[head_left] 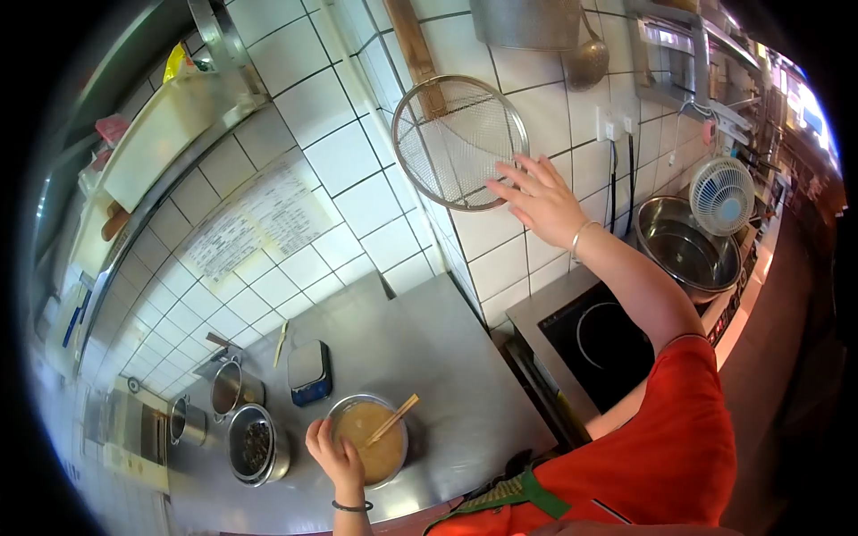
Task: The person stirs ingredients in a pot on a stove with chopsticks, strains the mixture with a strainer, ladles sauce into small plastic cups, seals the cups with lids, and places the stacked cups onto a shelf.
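My right hand (541,201) is raised to the wall, fingers spread, with the fingertips over the lower right rim of a round mesh strainer (460,143). The strainer hangs by a wooden handle against the tiles; whether the fingers touch it I cannot tell. Down on the steel counter, my left hand (338,456) curls at the left rim of a metal bowl (405,451), thumb toward the inside. Tan, cloudy liquid (362,424) fills much of that bowl. A pair of wooden chopsticks (393,420) leans in it, the upper ends past the right rim.
A small scale (310,371) sits behind the bowl on the counter (465,375). To the left are a pot of dark bits (255,447) and two other pots. An induction hob (599,330), a large pot (688,246) and a fan (722,195) are at right. A ladle (587,62) hangs above.
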Demonstrator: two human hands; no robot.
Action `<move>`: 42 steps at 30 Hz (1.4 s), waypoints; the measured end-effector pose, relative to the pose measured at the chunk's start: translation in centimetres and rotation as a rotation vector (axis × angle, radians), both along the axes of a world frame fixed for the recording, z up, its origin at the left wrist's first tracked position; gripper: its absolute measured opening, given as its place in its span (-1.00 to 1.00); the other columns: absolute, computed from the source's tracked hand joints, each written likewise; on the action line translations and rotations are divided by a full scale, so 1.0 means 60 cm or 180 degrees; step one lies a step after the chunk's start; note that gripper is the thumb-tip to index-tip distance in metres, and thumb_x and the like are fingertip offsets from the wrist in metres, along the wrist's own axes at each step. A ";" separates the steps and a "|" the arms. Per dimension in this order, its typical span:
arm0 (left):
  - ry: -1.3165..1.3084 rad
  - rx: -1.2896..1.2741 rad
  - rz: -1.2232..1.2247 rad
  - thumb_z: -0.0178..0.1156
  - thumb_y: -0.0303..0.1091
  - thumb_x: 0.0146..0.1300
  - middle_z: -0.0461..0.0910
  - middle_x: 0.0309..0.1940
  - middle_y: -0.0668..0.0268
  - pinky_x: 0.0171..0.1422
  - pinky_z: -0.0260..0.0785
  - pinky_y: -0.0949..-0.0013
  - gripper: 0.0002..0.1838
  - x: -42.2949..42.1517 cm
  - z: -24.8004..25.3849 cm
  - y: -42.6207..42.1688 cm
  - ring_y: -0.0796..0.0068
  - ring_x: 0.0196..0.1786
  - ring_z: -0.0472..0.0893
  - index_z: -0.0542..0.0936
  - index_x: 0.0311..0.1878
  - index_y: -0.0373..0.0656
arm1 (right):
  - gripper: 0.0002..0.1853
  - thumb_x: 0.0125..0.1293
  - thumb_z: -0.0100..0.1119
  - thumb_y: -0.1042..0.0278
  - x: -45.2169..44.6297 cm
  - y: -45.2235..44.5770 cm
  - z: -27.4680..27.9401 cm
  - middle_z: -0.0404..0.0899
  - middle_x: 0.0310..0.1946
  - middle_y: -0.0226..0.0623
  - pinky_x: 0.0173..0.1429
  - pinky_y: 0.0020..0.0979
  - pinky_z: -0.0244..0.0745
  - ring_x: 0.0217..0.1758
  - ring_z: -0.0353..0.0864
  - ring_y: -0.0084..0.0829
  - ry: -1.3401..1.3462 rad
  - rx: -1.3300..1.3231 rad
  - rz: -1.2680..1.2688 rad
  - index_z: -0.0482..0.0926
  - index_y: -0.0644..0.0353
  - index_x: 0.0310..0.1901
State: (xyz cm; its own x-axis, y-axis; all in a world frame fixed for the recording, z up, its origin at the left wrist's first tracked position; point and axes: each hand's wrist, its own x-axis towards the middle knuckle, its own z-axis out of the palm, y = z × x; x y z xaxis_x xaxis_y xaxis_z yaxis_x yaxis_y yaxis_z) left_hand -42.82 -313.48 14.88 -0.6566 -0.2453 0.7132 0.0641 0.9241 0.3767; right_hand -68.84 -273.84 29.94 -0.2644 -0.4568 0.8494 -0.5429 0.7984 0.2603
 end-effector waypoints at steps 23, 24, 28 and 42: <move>0.0367 -0.0206 -0.1194 0.07 -0.60 -0.04 0.46 -0.18 0.11 0.03 0.25 0.17 -0.73 0.003 0.044 0.011 0.08 -0.10 0.44 0.51 -0.19 -0.24 | -0.66 0.28 -0.06 0.10 0.282 0.001 0.399 0.41 -0.17 -0.09 -0.32 -0.41 0.45 -0.24 0.46 -0.27 0.1097 0.0459 0.3589 0.31 0.22 -0.09; 0.0466 -0.0238 -0.1280 0.08 -0.60 -0.05 0.47 -0.19 0.12 0.02 0.25 0.15 -0.73 0.006 0.051 0.006 0.08 -0.12 0.44 0.52 -0.20 -0.24 | -0.70 0.30 -0.12 0.12 0.300 0.007 0.399 0.39 -0.24 -0.15 -0.34 -0.45 0.39 -0.27 0.40 -0.34 0.1215 -0.0057 0.3556 0.31 0.21 -0.16; 0.0980 -0.0638 -0.1181 0.14 -0.56 -0.06 0.44 -0.06 0.02 0.15 0.21 0.10 -0.61 0.006 0.114 -0.028 -0.01 0.03 0.41 0.49 -0.07 -0.29 | -0.50 0.43 -0.40 -0.01 0.348 -0.037 0.424 0.16 -0.85 -0.61 -0.86 -0.73 -0.02 -0.88 -0.01 -0.77 0.1698 -0.1418 0.2615 0.20 -0.03 -0.67; 0.0149 -0.0124 -0.0522 0.29 -0.28 0.01 0.48 -0.49 0.15 -0.42 0.37 0.27 -0.64 0.119 0.154 -0.125 0.19 -0.50 0.50 0.41 -0.17 -0.21 | -0.58 0.34 -0.03 0.30 0.231 -0.293 0.133 0.38 0.04 -0.17 0.27 -0.32 0.21 0.14 0.33 -0.40 -0.1699 -0.3869 0.3653 0.28 0.36 0.14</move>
State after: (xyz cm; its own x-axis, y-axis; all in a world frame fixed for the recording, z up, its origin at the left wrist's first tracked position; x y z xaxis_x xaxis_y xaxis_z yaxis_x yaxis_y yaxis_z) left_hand -35.69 -320.98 24.12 -0.6515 -0.1091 0.7508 0.2319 0.9136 0.3340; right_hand -55.00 -291.41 37.93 -0.6310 0.1763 0.7555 -0.7406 -0.4270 -0.5188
